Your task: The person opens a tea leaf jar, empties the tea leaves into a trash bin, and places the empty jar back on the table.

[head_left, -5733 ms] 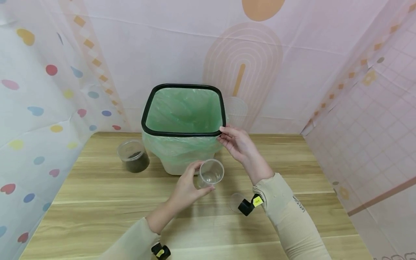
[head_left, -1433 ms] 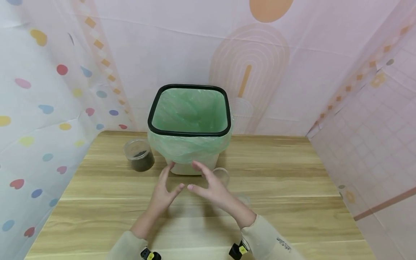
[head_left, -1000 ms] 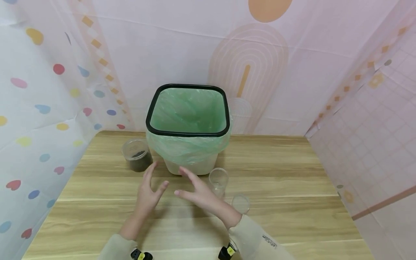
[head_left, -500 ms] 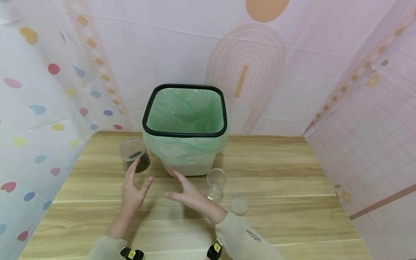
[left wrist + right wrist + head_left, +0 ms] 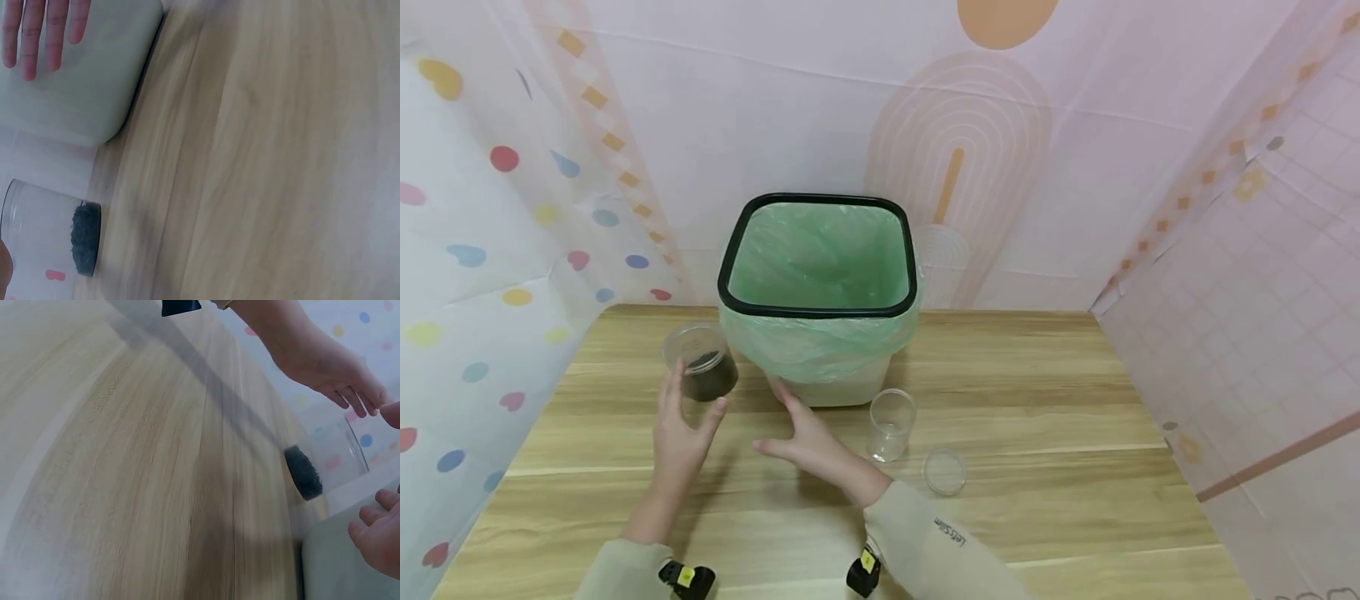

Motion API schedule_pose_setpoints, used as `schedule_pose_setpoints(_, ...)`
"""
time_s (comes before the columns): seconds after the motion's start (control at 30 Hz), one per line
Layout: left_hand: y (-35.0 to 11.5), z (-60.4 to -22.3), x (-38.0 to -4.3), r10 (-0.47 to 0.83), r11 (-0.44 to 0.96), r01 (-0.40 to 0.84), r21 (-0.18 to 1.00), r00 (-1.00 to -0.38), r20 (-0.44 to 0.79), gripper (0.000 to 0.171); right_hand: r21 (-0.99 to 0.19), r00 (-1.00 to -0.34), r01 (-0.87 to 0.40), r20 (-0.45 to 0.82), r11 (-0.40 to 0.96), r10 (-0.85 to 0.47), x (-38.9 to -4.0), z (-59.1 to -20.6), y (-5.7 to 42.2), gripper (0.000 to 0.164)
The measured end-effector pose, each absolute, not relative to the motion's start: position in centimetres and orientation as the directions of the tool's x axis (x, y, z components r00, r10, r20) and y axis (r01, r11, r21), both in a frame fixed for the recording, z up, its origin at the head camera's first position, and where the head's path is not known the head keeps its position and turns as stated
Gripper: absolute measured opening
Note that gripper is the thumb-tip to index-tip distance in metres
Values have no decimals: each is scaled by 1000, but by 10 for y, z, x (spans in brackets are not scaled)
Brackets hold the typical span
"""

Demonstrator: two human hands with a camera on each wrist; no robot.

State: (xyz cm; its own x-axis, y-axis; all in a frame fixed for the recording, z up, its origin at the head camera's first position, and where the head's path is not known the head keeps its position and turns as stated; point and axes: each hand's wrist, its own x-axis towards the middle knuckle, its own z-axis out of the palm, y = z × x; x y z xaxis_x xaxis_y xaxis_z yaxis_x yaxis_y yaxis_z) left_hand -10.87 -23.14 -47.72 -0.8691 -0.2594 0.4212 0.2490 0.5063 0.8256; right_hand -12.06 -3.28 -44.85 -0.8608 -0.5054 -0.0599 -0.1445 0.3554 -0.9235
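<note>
A clear jar with dark, crumbly matter in its bottom [image 5: 715,379] stands left of the bin, also seen in the left wrist view [image 5: 86,237] and right wrist view [image 5: 304,473]. My left hand [image 5: 679,437] reaches up just in front of the jar, fingers spread; whether it touches the jar is unclear. My right hand [image 5: 812,446] hovers before the bin with thumb and fingers apart, holding nothing. To its right an open clear plastic cup [image 5: 890,429] stands upright. Near the cup lies a round clear lid [image 5: 944,472].
A pale bin with a black rim [image 5: 816,313] and a green bag liner [image 5: 820,346] stands at the back of the wooden table [image 5: 1037,417]. Patterned cloth [image 5: 760,108] hangs behind and at both sides.
Earlier my left hand held the clear cup and my right hand touched the bin's rim. The cup now stands on the table, and both hands have moved left, toward the jar.
</note>
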Motion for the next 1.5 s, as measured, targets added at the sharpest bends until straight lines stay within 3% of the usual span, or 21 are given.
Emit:
schedule_pose_setpoints(0.5, -246, -476, -114, -324, 499, 165, 850, -875, 360, 81, -885, -876, -122, -116, 450, -468, -131, -450, -59, 90)
schedule_pose_setpoints(1.17, -255, -480, -128, -299, 529, 41, 848, -926, 232, 94, -901, -893, -125, -80, 415, -444, -143, -461, -76, 95)
schedule_pose_setpoints(1.5, -255, -480, -132, -318, 536, 19, 844, -922, 223, 98, -892, -894, -112, -103, 438, -437, -145, -464, -81, 96)
